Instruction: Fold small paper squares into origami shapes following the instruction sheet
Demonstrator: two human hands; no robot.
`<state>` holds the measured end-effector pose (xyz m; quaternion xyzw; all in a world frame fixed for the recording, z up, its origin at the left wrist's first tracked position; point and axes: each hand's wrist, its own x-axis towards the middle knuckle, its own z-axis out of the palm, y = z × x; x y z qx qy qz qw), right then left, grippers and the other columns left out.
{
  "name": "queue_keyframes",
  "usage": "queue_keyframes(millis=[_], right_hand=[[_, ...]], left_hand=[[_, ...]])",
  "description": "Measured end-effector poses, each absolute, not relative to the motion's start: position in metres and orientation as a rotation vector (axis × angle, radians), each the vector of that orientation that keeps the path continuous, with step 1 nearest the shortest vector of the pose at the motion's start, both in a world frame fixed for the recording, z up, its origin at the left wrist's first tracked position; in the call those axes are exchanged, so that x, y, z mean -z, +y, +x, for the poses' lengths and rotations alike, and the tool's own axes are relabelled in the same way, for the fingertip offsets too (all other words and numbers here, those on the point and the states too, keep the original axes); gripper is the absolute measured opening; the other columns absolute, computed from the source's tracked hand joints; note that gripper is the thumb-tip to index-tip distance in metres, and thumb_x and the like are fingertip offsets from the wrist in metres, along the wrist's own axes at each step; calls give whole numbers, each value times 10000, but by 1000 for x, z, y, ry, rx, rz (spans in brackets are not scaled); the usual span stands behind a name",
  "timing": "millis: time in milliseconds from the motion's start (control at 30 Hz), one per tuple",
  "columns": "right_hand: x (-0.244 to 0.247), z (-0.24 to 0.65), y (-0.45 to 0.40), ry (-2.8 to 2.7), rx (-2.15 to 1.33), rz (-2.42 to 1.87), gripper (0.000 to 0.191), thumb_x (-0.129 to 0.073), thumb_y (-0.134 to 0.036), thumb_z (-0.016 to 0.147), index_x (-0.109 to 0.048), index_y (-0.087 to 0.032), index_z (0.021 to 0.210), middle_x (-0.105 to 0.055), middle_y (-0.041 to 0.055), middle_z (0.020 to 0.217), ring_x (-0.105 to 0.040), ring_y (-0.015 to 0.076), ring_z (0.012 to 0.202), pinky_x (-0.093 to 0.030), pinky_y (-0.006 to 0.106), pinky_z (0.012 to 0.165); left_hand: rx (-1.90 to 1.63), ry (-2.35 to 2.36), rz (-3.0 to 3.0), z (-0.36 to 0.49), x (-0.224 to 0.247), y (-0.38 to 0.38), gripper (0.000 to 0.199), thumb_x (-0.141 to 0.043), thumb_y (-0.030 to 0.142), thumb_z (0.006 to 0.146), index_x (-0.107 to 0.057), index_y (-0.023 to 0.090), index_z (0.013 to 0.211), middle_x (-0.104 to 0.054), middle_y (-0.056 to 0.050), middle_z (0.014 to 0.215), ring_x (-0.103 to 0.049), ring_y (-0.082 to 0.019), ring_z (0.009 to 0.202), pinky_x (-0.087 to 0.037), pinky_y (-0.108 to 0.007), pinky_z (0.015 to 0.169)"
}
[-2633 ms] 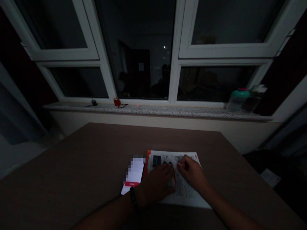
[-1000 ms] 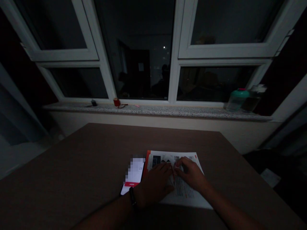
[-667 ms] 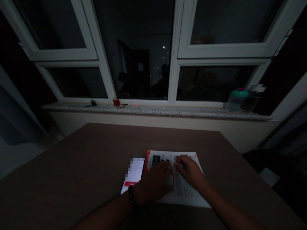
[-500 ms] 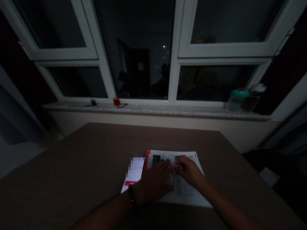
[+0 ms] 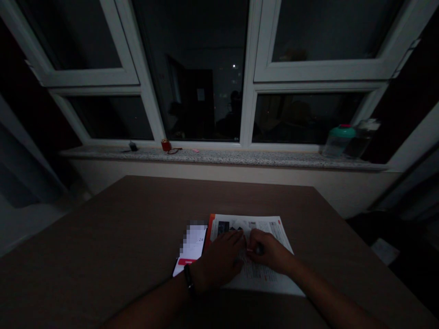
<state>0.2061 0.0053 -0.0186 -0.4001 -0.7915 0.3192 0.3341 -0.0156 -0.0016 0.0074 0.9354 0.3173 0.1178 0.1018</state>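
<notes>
A printed page with a red-orange left border, a sheet or booklet (image 5: 264, 284), lies on the brown table. My left hand (image 5: 221, 256) rests flat on it, fingers stretched toward the upper right. Close beside its fingertips, my right hand (image 5: 269, 250) is closed in a pinch over the middle of the page. A small pinkish tip shows at its fingers, but the thing held is too dark and small to name. A thin red strip between the hands is mostly hidden. Left of the page lies a lit phone (image 5: 194, 242), partly behind my left wrist.
The brown table (image 5: 154, 210) reaches to the wall under the window. On the granite sill (image 5: 222, 156) stand a small dark bottle (image 5: 132, 146), a red jar (image 5: 166, 145) and, at the right, a clear jug with a teal lid (image 5: 339, 140) beside another clear container (image 5: 364, 137).
My right hand has slid down the page, toward me, and its fingers have curled in more. My left hand stays almost in place. Phone and page have not moved.
</notes>
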Motion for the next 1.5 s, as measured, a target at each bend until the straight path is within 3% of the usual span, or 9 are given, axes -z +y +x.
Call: queue_keyframes(millis=[267,567,833,1100,1500], right_hand=[[21,205,8,-1948,-768,-1192,138,-647,-196,828,-533,-216,754,-600,-19,746,-544,154,696,-394,254,630],[14,202,6,-2096,-823,-1020,185,-666,-109,784,-529,-219,726,-593,-17,808,-573,155,771,-435,260,705],[4,203,-2,-2167,-877,-967,222,-685,-130,777,-500,-215,688,-617,-1,826,-587,167,804,-443,281,751],[18,201,8,-2011,-707,-1211,154,-612,-125,799,-501,-215,741,-555,-25,744,-520,148,688,-379,246,619],[18,203,4,-2068,-787,-1122,191,-650,-99,740,-505,-219,703,-582,-24,764,-551,147,703,-399,240,622]], left_hand=[[-373,964,2770,-15,-3,-1,504,-561,196,913,-456,126,1401,-448,-139,1495,-392,-282,1391,-343,-458,1152],[-484,925,2785,-15,2,1,435,-527,172,931,-478,159,1363,-494,-125,1454,-440,-268,1359,-379,-452,1129],[-452,956,2805,-13,2,1,413,-519,176,944,-480,150,1354,-487,-125,1461,-441,-266,1356,-377,-438,1130],[-422,959,2774,-14,-3,0,494,-535,166,910,-441,150,1395,-465,-136,1478,-420,-282,1371,-370,-467,1130],[-432,931,2779,-14,0,0,479,-564,189,904,-450,163,1369,-465,-124,1473,-407,-279,1371,-354,-457,1137]])
